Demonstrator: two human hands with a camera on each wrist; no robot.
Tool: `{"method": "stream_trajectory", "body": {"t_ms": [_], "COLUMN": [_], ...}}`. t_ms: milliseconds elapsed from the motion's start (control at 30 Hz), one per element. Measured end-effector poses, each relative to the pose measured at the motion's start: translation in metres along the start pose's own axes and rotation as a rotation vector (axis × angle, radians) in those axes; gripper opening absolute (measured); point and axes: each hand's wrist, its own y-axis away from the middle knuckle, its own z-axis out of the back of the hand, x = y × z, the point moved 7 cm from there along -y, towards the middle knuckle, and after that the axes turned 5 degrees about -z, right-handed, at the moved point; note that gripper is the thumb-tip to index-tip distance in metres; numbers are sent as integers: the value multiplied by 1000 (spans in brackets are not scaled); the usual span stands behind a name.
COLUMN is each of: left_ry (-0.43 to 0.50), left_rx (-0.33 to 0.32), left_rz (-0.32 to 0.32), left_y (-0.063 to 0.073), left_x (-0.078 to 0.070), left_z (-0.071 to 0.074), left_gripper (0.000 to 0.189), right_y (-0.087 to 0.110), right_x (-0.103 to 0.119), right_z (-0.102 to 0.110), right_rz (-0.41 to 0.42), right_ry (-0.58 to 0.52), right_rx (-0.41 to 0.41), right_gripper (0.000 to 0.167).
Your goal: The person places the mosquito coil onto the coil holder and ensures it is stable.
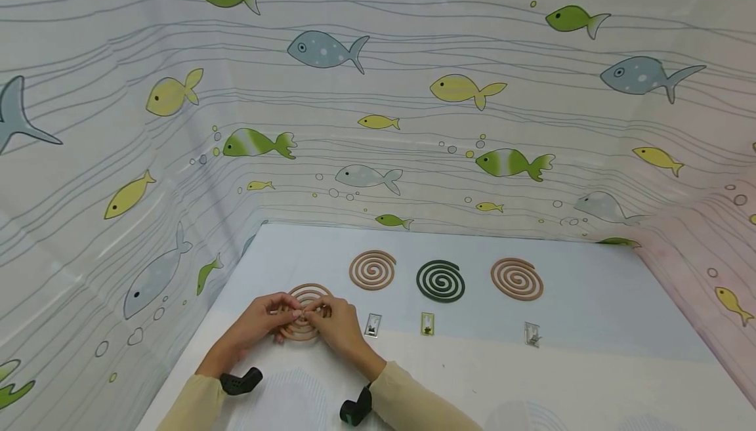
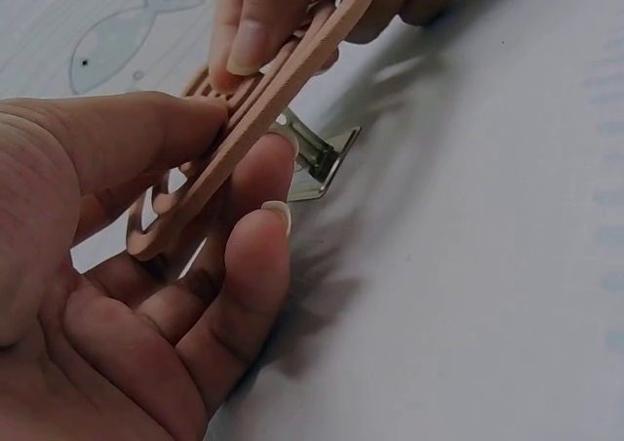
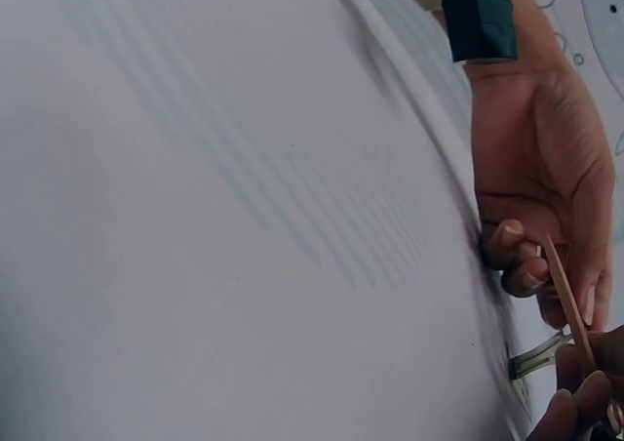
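Note:
A brown mosquito coil (image 1: pixel 301 337) is held up off the table at the left of the head view. My left hand (image 1: pixel 251 326) grips its left side, thumb on top and fingers beneath, as the left wrist view shows. From the right, my right hand (image 1: pixel 342 329) pinches at the coil's middle with thumb and finger. Under the coil (image 2: pixel 263 111) a small metal coil stand (image 2: pixel 314 153) shows in the left wrist view; whether it is joined to the coil cannot be told. The fingers hide most of the centre.
Two more brown coils (image 1: pixel 373 270) (image 1: pixel 516 279) and a dark green coil (image 1: pixel 441 281) lie flat in a row further back. Small metal stands (image 1: pixel 373 325) (image 1: pixel 428 324) (image 1: pixel 532 334) lie before them on the white table (image 1: pixel 620 365). Fish-patterned sheeting (image 1: pixel 413 136) walls the table in.

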Motion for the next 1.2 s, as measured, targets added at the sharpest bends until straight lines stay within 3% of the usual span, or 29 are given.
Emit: {"method": "stream_trajectory", "body": {"t_ms": [800,1200], "left_ry": [-18,-7], "left_rx": [-29,-22], "left_rz": [-35,-21], "left_y": [-5,-1], "left_x": [-2,3], "left_z": [4,3], "left_gripper": [30,34], "right_y": [-1,3], "right_x": [1,-3], "right_z": [1,-3], "right_rz": [-16,-36], "right_ry": [36,10], "right_rx": [-55,-5], "right_gripper": [12,12]}}
